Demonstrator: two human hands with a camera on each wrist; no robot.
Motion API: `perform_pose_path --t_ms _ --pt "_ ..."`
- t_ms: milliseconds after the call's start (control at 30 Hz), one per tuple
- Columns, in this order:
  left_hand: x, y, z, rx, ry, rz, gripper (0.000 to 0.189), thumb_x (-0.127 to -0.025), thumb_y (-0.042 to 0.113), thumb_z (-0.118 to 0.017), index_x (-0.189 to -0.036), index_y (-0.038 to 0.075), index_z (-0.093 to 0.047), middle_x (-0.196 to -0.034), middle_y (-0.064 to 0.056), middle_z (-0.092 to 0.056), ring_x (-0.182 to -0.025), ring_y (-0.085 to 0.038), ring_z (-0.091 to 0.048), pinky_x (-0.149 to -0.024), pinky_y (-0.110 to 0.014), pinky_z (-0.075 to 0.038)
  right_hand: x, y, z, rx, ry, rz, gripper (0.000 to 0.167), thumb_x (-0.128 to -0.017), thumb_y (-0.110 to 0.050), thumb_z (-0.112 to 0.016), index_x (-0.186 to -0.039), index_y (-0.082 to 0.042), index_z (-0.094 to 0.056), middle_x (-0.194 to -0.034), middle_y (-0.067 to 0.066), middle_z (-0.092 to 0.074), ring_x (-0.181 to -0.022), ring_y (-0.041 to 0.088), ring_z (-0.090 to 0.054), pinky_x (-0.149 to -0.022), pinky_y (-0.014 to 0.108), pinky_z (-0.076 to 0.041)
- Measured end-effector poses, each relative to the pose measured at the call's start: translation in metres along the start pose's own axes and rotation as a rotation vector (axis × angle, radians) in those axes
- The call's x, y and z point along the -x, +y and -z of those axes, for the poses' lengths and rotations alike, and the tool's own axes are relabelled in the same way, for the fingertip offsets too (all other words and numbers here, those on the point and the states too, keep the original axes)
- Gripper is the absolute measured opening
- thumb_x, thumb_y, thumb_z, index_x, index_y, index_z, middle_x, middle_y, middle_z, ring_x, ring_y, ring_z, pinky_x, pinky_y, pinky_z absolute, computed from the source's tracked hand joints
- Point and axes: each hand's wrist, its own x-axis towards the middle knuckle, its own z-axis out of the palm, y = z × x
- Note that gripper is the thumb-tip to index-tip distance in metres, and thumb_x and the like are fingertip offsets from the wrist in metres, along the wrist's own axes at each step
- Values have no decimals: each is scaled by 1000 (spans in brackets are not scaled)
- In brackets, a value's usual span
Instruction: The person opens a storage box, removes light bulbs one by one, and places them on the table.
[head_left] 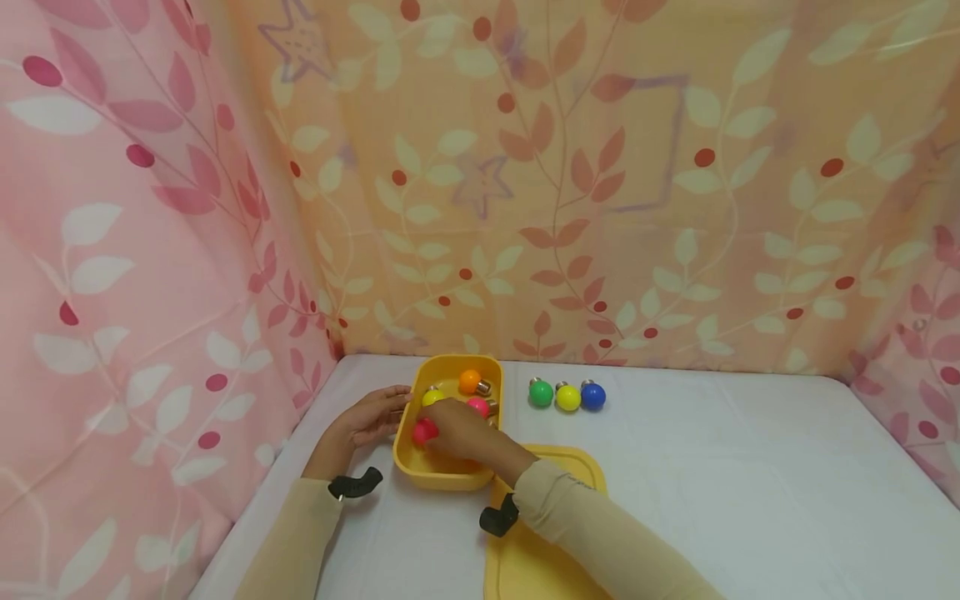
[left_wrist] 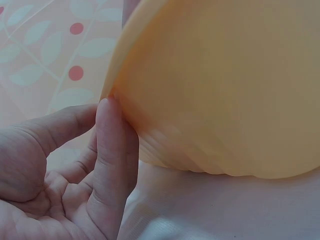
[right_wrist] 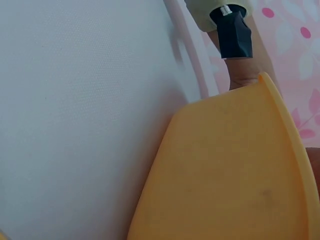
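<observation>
A yellow plastic container (head_left: 448,481) holds several small round light bulbs. Inside are an orange bulb (head_left: 470,382), a yellow bulb (head_left: 432,397), a pink bulb (head_left: 477,406) and a red-pink bulb (head_left: 424,432). My right hand (head_left: 459,429) reaches down into the container, its fingers curled at the red-pink bulb, which they appear to grip; the fingertips are partly hidden. At the container's left side, my left hand (head_left: 375,417) pinches the rim between thumb and fingers (left_wrist: 110,145). The right wrist view mostly shows the container's outer wall (right_wrist: 225,165).
Right of the container, a green bulb (head_left: 541,392), a yellow bulb (head_left: 567,397) and a blue bulb (head_left: 593,396) stand in a row. A yellow lid (head_left: 543,558) lies under the right forearm. Patterned curtains (head_left: 585,183) border the white-covered table (head_left: 735,467).
</observation>
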Motion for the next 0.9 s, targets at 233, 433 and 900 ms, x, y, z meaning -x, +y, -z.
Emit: perform_pose_path --t_ms 233,433,900 --pt "0 1 -1 7 13 19 35 -107 16 -54 -138 2 -48 -116 -9 -68 -91 -19 -70 -81 -31 -62 -4 -2 -6 16 7 -23 40 -90 -21 -80 -128 -15 -70 -118 -3 -71 -110 16 -62 -106 37 -50" --pt "1 2 -1 13 21 25 42 -105 17 -57 -143 1 -46 -117 -9 -68 -94 -20 -70 -82 -31 -61 -4 -2 -6 -1 13 -17 39 -90 -20 -79 -128 -15 -70 -115 -5 -72 -105 14 -62 -104 35 -52" --pt "0 2 -1 14 20 25 39 -106 17 -56 -140 2 -48 -115 -9 -68 -92 -19 -69 -80 -29 -61 8 7 -4 -53 55 21 36 -90 -26 -80 -123 -13 -71 -110 -5 -72 -101 13 -64 -99 31 -53"
